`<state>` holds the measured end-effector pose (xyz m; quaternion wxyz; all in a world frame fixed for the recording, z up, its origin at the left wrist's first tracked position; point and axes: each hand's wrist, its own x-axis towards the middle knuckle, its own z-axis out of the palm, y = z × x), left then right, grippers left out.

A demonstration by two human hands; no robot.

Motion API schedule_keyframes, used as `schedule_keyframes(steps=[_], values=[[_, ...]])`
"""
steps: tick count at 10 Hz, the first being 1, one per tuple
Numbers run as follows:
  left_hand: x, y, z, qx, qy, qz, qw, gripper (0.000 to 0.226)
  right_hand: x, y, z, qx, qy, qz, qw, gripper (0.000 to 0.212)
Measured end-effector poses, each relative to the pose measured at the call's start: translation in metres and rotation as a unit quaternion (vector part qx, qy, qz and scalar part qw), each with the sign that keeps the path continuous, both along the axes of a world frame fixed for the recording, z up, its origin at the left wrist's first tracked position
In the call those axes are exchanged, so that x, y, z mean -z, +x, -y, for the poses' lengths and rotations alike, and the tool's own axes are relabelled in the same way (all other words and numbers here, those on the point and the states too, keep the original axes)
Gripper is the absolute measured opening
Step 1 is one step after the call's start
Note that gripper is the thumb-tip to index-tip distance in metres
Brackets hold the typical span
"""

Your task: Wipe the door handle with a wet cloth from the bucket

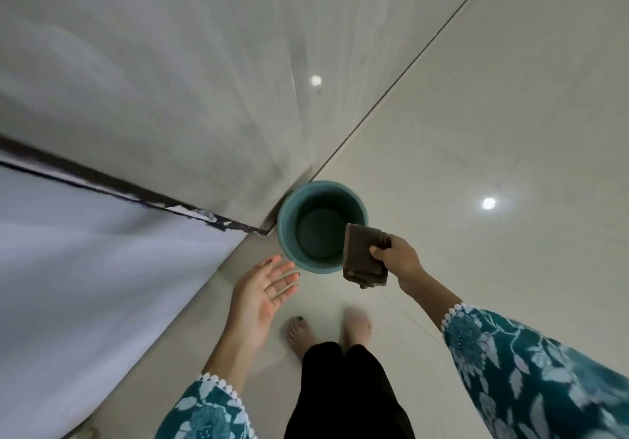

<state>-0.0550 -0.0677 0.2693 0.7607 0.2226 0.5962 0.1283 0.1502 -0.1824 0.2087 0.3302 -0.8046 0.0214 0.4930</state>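
Observation:
A teal bucket [289,220] stands on the tiled floor against the corner of a wall, seen from above. A folded dark brown cloth [360,251] hangs over the bucket's right rim, pinched at its right edge by my right hand [398,258]. Just left of the bucket's near side, my left hand [262,292] is palm up with fingers spread and holds nothing. No door handle is in view.
A grey wall [170,81] rises behind the bucket. A white panel [85,268] with a dark chipped edge fills the left. Glossy pale floor tiles [493,115] stretch to the right. My bare feet [326,329] stand just before the bucket.

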Motion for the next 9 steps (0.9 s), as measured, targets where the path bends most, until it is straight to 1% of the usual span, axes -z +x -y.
schedule_keyframes(steps=[2,3,4,5,6,7,8,9], values=[[0.156,0.046,-0.047,0.023,0.019,0.021,0.999,0.02,0.184,0.013,-0.067,-0.055,-0.011,0.063,0.996,0.032],[0.224,0.052,-0.066,0.017,0.023,0.033,0.999,0.021,0.27,0.007,-0.105,-0.074,-0.04,0.062,0.995,0.035],[0.271,0.048,-0.073,0.022,0.01,0.048,0.999,0.023,0.337,0.002,-0.131,-0.131,-0.097,0.064,0.985,0.037],[0.296,0.04,-0.078,0.035,0.011,0.055,0.998,0.025,0.383,0.0,-0.138,-0.154,-0.129,0.013,0.98,0.045],[0.296,0.04,-0.081,0.036,0.022,0.05,0.998,0.024,0.388,0.006,-0.134,-0.187,-0.15,-0.025,0.971,0.046],[0.273,0.043,-0.078,0.021,0.019,0.029,0.999,0.021,0.36,0.008,-0.119,-0.178,-0.14,-0.013,0.974,0.038],[0.222,0.048,-0.073,0.002,0.0,0.026,1.0,0.02,0.299,0.007,-0.105,-0.093,-0.078,-0.061,0.991,0.016],[0.157,0.042,-0.066,-0.03,-0.013,0.039,0.999,0.019,0.214,0.002,-0.096,0.034,0.033,-0.16,0.986,0.018]])
